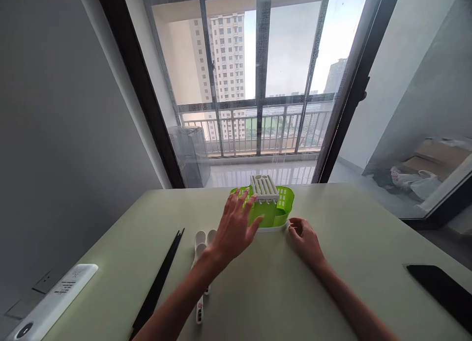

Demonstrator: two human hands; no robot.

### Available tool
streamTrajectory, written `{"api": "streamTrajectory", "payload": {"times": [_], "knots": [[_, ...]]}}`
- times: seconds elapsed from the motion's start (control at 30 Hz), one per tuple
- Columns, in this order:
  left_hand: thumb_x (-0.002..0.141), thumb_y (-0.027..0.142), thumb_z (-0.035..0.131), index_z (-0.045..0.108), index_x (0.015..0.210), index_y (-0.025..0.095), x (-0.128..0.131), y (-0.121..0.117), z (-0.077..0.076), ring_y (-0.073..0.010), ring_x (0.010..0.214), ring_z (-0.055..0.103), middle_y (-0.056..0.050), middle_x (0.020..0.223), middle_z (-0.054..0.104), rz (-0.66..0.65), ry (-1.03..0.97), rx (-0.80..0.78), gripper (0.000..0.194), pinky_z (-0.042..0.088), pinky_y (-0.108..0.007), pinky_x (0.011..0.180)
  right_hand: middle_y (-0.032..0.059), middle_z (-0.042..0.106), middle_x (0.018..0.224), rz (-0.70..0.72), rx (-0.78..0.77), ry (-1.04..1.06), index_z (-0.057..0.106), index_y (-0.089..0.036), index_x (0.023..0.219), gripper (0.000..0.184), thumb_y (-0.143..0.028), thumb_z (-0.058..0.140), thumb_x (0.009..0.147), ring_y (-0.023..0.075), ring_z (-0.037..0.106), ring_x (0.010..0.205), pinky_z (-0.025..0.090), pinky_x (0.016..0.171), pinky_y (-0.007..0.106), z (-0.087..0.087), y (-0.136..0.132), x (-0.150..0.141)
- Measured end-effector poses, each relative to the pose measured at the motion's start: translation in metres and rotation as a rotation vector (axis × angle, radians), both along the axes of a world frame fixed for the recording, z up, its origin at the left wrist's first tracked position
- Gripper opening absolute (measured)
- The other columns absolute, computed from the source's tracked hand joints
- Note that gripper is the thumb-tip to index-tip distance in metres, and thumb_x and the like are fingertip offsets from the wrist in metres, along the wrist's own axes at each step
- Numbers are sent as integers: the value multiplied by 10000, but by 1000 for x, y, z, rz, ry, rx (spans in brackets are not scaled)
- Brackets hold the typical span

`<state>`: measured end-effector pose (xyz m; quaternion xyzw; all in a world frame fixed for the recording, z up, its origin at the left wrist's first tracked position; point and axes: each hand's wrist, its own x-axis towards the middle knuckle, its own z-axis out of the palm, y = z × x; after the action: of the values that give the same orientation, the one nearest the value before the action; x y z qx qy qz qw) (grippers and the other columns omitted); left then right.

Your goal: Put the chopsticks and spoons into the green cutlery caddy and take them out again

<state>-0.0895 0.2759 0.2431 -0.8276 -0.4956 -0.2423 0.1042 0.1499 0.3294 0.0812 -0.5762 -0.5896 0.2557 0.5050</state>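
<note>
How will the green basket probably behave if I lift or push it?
The basket is probably light and fairly stiff: its thin, holed walls look like plastic. Pushed, it may slide rather than tip, as its white base looks wide. The white rack sits high and might shift.

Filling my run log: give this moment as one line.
left hand: open, at green rack | right hand: beside white base | spoons, chopsticks: on table

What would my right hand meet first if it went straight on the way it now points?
Your right hand would probably meet the white base tray of the green plastic caddy first; whether they touch is unclear.
</note>
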Motion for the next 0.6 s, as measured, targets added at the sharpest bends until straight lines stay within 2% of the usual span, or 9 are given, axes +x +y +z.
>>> {"api": "streamTrajectory", "payload": {"times": [0.07, 0.13, 0.2, 0.27, 0.4, 0.6], "knots": [[1026, 516, 388, 362, 1543, 183, 35, 22, 3, -321, 1548, 210, -134, 1638, 339, 24, 10, 26, 616, 226, -544, 1260, 97, 709, 993, -6, 3, 7, 637, -188, 1027, 304, -386, 552, 813, 231, 702, 904, 567, 829, 357, 0, 0, 0], [1014, 536, 398, 359, 1548, 152, 59, 42, 2, -361, 1523, 267, -169, 1625, 356, 60, 42, 38, 659, 233, -581, 1242, 92, 708, 986, -9, 5, 13, 634, -192, 1026, 303, -389, 548, 814, 228, 703, 899, 568, 819, 349, 1, 0, -1], [1017, 511, 401, 409, 1522, 135, 70, 58, -1, -366, 1492, 333, -184, 1590, 414, 80, 77, 53, 630, 241, -589, 1231, 93, 706, 988, -9, 5, 18, 630, -193, 1023, 301, -393, 540, 816, 226, 704, 899, 568, 816, 345, 0, 1, -1], [1024, 469, 404, 463, 1491, 150, 69, 68, -2, -346, 1470, 380, -174, 1562, 461, 87, 104, 66, 569, 278, -576, 1214, 98, 704, 993, -10, 4, 20, 628, -190, 1016, 302, -393, 534, 812, 230, 702, 907, 565, 823, 349, 0, 1, -1], [1014, 428, 442, 493, 1474, 183, 40, 80, 4, -305, 1455, 416, -135, 1552, 487, 121, 143, 52, 523, 402, -507, 1141, 103, 705, 1014, -9, -2, 18, 628, -188, 1021, 309, -396, 538, 812, 234, 695, 927, 555, 859, 360, 0, 0, -1], [983, 402, 459, 500, 1474, 199, -44, 87, 16, -249, 1456, 424, -70, 1550, 501, 196, 165, 72, 533, 445, -406, 1116, 101, 691, 1066, 4, -10, 11, 632, -186, 1048, 329, -401, 537, 818, 232, 686, 961, 545, 878, 362, 0, -1, -1]]}}
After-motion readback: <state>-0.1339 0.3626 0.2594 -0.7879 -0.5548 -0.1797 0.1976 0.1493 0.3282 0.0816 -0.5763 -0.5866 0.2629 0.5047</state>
